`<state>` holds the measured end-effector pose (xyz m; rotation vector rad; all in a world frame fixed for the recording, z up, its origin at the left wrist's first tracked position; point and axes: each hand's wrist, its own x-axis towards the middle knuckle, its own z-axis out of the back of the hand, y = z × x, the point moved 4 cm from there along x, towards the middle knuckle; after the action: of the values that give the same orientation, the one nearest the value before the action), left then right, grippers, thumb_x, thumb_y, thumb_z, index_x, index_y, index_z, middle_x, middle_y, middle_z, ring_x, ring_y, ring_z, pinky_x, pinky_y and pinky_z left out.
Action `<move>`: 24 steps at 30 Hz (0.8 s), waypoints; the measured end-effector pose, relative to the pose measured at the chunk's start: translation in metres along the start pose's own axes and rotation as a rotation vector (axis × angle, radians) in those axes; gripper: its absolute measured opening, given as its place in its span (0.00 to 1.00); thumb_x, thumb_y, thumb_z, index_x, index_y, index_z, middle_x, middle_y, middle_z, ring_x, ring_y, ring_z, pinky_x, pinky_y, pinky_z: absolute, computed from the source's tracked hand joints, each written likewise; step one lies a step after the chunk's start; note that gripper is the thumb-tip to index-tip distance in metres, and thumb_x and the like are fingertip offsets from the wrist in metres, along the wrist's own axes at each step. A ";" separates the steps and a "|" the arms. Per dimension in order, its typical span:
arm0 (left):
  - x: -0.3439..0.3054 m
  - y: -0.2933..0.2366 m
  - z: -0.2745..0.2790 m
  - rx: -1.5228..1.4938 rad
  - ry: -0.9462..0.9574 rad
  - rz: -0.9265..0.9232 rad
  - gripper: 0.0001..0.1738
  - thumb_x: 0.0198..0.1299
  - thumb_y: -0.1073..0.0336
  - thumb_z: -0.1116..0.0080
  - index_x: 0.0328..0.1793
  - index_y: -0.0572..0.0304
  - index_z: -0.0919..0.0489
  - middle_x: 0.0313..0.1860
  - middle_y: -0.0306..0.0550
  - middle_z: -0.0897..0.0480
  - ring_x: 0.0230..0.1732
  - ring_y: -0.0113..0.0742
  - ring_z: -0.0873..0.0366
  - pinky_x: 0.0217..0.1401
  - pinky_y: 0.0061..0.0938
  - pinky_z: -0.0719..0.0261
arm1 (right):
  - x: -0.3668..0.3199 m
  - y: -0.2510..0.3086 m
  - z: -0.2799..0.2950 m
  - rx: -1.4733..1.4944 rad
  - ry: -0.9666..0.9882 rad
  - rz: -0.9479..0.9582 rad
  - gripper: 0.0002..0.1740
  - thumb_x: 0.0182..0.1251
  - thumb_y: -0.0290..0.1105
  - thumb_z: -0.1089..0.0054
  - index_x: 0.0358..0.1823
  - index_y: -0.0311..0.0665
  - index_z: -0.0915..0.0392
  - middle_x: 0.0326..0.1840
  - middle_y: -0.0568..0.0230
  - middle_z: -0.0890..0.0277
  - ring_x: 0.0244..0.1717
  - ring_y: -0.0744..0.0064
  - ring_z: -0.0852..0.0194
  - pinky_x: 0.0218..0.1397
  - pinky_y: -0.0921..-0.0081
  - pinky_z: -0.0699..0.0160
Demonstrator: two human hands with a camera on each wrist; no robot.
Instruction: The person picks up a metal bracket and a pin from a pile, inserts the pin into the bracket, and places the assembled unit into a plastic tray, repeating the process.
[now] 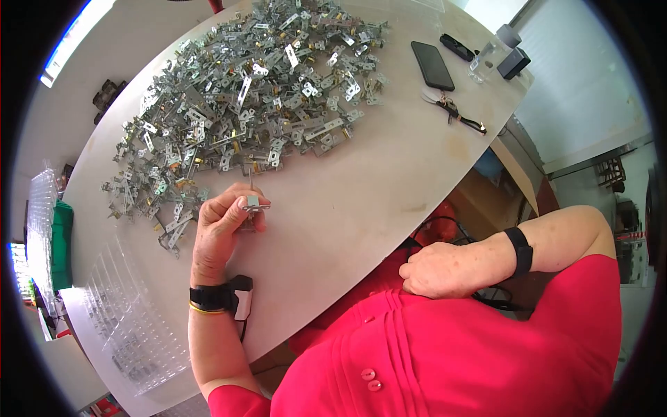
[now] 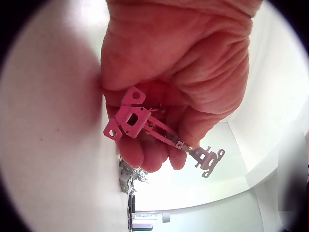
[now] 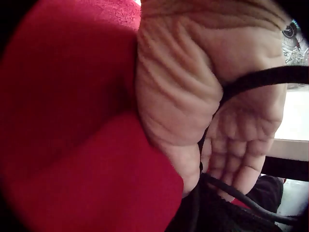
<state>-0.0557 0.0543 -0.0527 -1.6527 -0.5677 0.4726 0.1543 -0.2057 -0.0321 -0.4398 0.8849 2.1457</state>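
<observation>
My left hand (image 1: 221,226) is held above the table beside a big heap of small metal parts (image 1: 243,90), gripping one metal bracket (image 1: 254,203) between thumb and fingers. From below, the left wrist view has the same bracket (image 2: 133,118) lying along the curled fingers of the hand (image 2: 178,58), its narrow end sticking out past them. Low at the lap, off the table, rests my right hand (image 1: 450,270). In the right wrist view that hand (image 3: 178,82) has loosely bent fingers, and a black cable (image 3: 260,76) crosses its palm.
A phone (image 1: 432,66), cutters (image 1: 458,115), a clear bottle (image 1: 490,55) and a black box (image 1: 514,64) stand or lie at the table's far right. Clear plastic trays (image 1: 132,326) are at the left edge, near a green bin (image 1: 61,244). A white device (image 1: 243,299) lies by the left wrist.
</observation>
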 end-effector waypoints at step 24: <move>0.003 -0.023 -0.018 0.804 -0.152 -0.076 0.07 0.70 0.69 0.38 0.46 0.67 0.15 0.37 0.47 0.18 0.34 0.35 0.22 0.41 0.26 0.24 | -0.002 -0.019 -0.002 0.211 0.021 0.048 0.12 0.67 0.33 0.43 0.41 0.30 0.20 0.44 0.47 0.21 0.46 0.46 0.17 0.45 0.53 0.16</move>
<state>-0.0449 0.0445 -0.0270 -0.8316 -0.4614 0.6668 0.1703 -0.1991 -0.0404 -0.3374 1.1303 2.0657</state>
